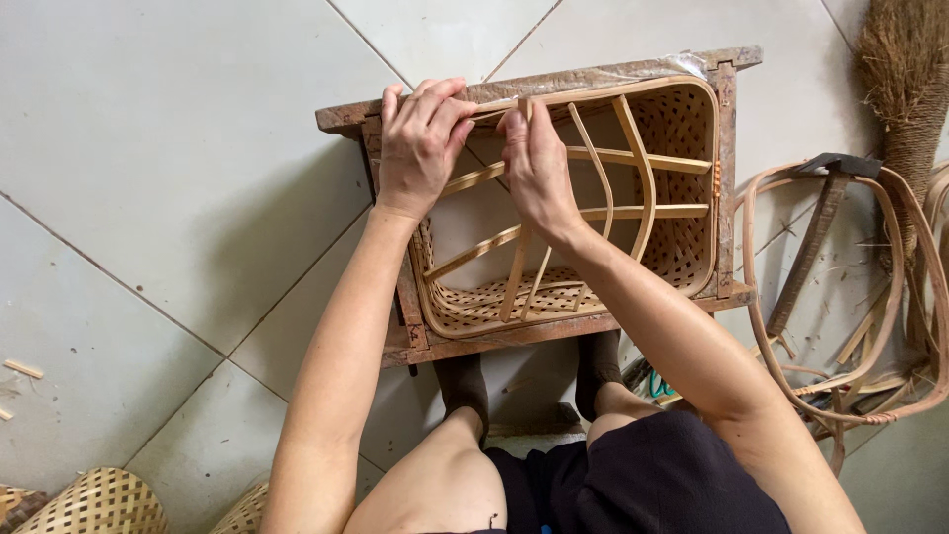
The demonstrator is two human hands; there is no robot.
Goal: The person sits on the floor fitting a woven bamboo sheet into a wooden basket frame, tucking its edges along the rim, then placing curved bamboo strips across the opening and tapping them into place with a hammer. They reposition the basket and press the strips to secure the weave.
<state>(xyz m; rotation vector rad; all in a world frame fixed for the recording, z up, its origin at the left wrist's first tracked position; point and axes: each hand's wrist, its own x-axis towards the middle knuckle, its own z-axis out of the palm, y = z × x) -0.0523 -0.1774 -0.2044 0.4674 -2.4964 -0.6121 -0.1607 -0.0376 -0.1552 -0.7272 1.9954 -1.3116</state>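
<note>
The basket [593, 247] lies on its side on a worn wooden stool [554, 331] between the person's knees. It looks light but springy, its thin ribs likely to snap if forced; the stiffer rim seems the safest hold. The left hand [420, 143] and right hand [539, 163] both pinch a pale strip [494, 111] at the far rim.
</note>
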